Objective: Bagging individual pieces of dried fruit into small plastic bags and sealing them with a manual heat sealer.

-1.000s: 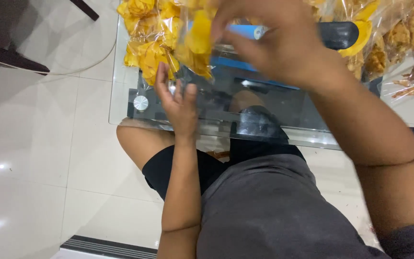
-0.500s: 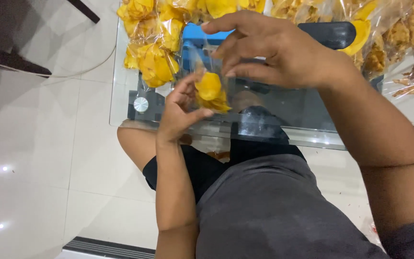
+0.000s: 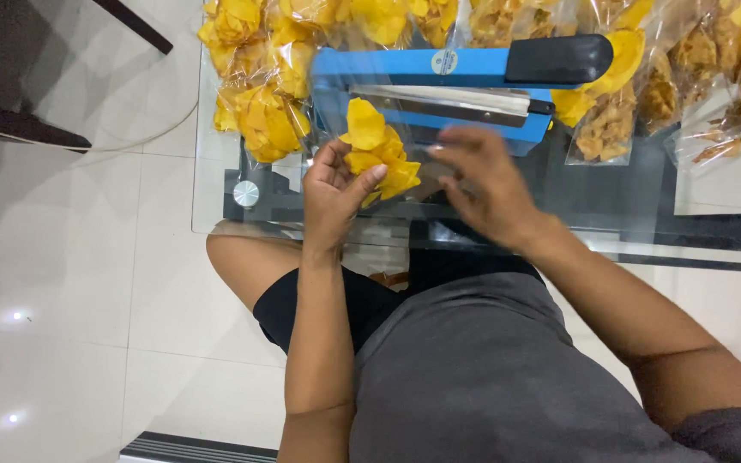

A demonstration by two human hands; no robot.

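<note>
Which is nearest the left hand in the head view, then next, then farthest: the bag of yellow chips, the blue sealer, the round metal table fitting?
1. Bag of yellow chips, held in the left hand.
2. Round metal table fitting, to its left.
3. Blue sealer, above; nearly as close, hard to call.

The left hand [image 3: 336, 193] now holds the clear bag of yellow chips [image 3: 379, 159] against the blue sealer [image 3: 439, 73]; the right hand [image 3: 486, 189] has let go and dropped lower.

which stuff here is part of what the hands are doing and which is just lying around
In use:
left hand
right hand
clear bag of yellow chips
blue heat sealer

Lying about:
filled yellow chip bags
brown snack bags
glass table
</note>
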